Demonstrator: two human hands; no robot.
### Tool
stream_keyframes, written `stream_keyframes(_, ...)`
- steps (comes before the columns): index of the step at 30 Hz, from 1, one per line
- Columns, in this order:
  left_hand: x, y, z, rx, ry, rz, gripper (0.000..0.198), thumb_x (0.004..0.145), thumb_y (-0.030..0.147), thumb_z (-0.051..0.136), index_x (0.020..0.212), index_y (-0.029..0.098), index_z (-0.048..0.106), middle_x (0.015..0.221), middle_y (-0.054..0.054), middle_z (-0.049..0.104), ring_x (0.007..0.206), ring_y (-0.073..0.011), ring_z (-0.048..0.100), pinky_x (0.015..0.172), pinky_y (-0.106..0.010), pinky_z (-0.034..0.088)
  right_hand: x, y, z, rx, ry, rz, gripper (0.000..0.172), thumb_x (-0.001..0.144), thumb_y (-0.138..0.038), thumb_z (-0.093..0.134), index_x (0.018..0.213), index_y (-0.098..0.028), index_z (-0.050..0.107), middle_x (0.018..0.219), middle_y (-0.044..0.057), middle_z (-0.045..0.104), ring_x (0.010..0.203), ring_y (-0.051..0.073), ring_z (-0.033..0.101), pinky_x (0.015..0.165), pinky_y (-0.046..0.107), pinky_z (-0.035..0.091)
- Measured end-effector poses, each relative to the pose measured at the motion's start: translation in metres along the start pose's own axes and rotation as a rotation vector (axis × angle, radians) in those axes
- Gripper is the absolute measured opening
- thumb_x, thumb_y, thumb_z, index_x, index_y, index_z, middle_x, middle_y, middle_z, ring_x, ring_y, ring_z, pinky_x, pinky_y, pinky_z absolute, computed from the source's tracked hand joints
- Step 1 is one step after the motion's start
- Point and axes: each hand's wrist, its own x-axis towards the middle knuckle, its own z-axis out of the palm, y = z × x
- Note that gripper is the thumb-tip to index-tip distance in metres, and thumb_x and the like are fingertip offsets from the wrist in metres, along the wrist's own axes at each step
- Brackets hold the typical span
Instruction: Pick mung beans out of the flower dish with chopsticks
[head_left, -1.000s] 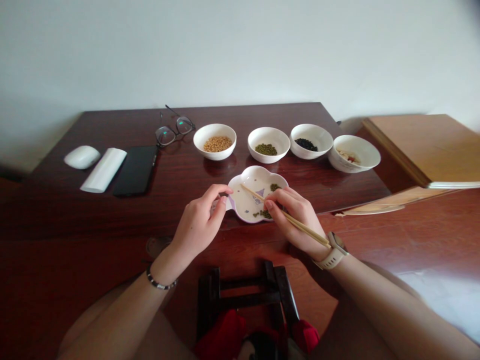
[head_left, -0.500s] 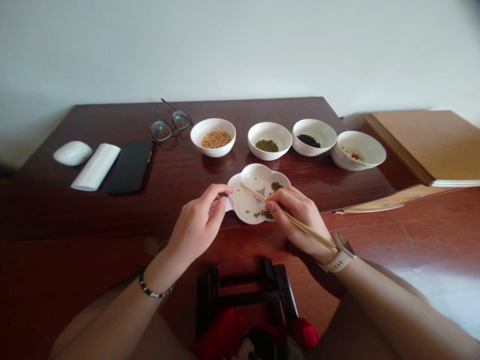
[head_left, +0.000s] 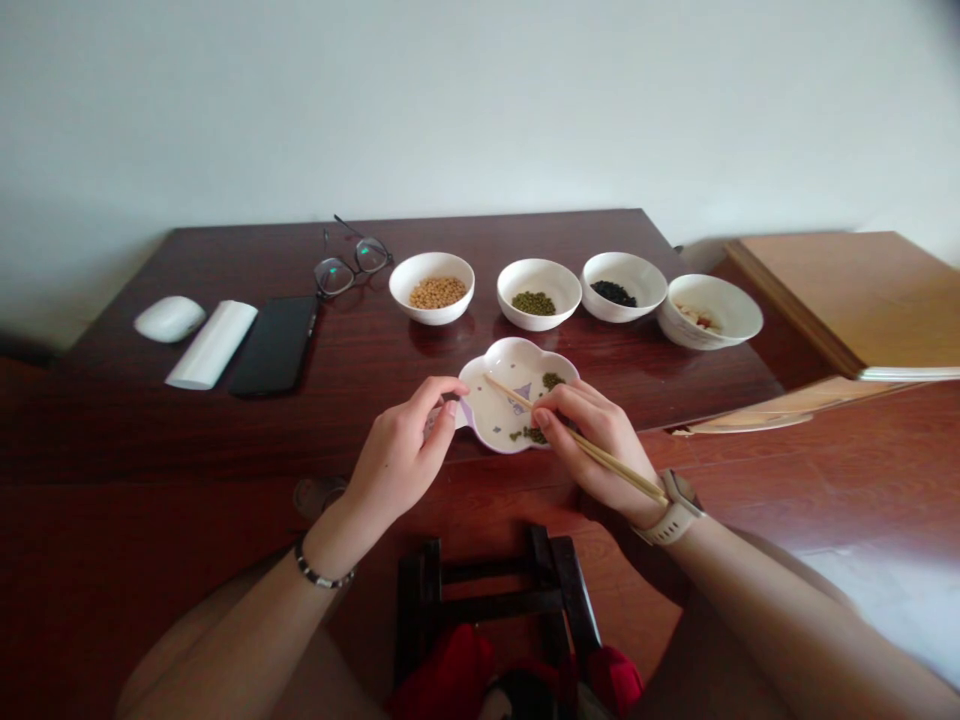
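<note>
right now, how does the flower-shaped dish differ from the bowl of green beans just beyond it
The dish has a lobed outline and a handle, while the bowl is round with no visible handle. The dish is shallow; the bowl is deeper. The dish shows purple decoration, but the bowl looks plain white. Both contain green beans.

Before me, the dark reddish-brown wooden table [head_left: 352, 345] carried, left to right: a rounded white object [head_left: 169, 318], white case [head_left: 212, 346], black smartphone [head_left: 274, 345], eyeglasses [head_left: 335, 277], four white bowls [head_left: 538, 319]; nearer me, a cloud-shaped plate [head_left: 499, 405].
</note>
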Motion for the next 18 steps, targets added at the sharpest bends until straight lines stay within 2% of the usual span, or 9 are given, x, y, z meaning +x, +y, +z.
stream_keyframes(6, 0.0001, -0.0003, -0.0003, -0.003, -0.001, 0.002, 0.026, 0.112, 0.026, 0.048, 0.132, 0.024, 0.065, 0.107, -0.002, 0.079, 0.078, -0.015, 0.073, 0.074, -0.028, 0.052, 0.0001, 0.0002, -0.0001, 0.003, 0.002, 0.001, 0.022, 0.113, -0.031, 0.056, 0.093, -0.025, 0.061, 0.089, 0.004, 0.067, 0.086, 0.023, 0.061, 0.079, 0.039, 0.047)
stream_keyframes(18, -0.0001, -0.0013, 0.0005, -0.009, -0.001, -0.003, 0.027, 0.111, 0.026, 0.049, 0.132, 0.023, 0.065, 0.107, -0.002, 0.079, 0.081, -0.0154, 0.073, 0.077, -0.028, 0.054, 0.0002, 0.0014, 0.0001, 0.014, 0.003, -0.006, 0.021, 0.112, -0.029, 0.057, 0.093, -0.023, 0.063, 0.089, 0.004, 0.067, 0.087, 0.021, 0.06, 0.079, 0.036, 0.045)
